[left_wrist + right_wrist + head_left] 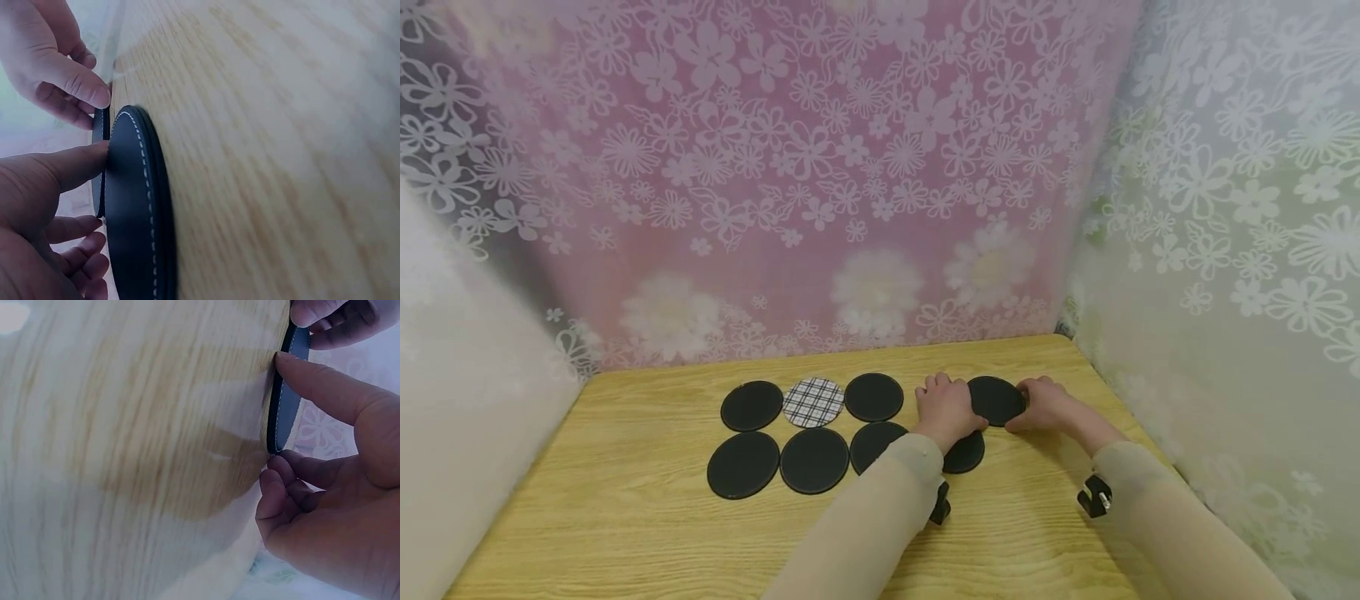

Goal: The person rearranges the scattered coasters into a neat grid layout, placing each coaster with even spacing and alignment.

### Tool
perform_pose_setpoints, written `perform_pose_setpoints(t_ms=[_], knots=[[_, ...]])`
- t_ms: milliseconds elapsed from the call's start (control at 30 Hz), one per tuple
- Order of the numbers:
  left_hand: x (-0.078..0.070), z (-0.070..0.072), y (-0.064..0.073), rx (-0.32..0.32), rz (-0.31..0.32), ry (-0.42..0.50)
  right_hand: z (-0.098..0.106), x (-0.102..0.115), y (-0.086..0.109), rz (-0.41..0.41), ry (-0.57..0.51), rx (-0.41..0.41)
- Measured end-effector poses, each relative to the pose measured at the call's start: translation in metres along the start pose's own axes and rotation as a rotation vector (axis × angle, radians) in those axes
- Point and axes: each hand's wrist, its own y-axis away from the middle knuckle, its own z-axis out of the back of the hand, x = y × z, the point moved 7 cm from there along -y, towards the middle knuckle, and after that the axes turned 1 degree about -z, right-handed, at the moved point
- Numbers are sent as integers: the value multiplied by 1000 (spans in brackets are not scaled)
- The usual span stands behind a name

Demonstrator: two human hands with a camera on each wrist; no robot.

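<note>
Near the back right of the table, a black round coaster [997, 401] with light stitching lies between my two hands. My left hand [946, 410] holds its left side, thumb at the near rim and fingers toward the far side. From the right, my right hand [1047, 403] pinches the same coaster [286, 415] at its rim between thumb and fingers. Just in front lies another black coaster [964, 453], partly under my left hand and large in the left wrist view. What lies beneath my left palm is hidden.
Left of my hands, the back row has a black coaster [752, 406], a plaid coaster [813, 402] and another black coaster [874, 397]. Several black coasters [815, 461] form the front row. Flowered curtains [820, 183] border the wooden table [625, 500].
</note>
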Motion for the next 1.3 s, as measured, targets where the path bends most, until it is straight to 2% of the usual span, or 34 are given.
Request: perform_pose_setpoints(t_ms=[233, 500, 633, 800, 1033, 1300], knots=[[-2, 2, 2, 1, -3, 32, -2, -5, -1, -15, -56, -19], [-5, 1, 0, -22, 1, 48, -10, -10, 0, -49, -272, -8], [-3, 2, -1, -54, 0, 70, -10, -9, 0, -52, -292, -28], [1, 11, -1, -85, -15, 79, -6, -3, -1, -32, -330, -45], [20, 27, 3, -104, -17, 102, -5, 17, -10, -3, -325, -53], [52, 32, 4, -113, -24, 162, -12, 42, -28, 29, -308, -51]])
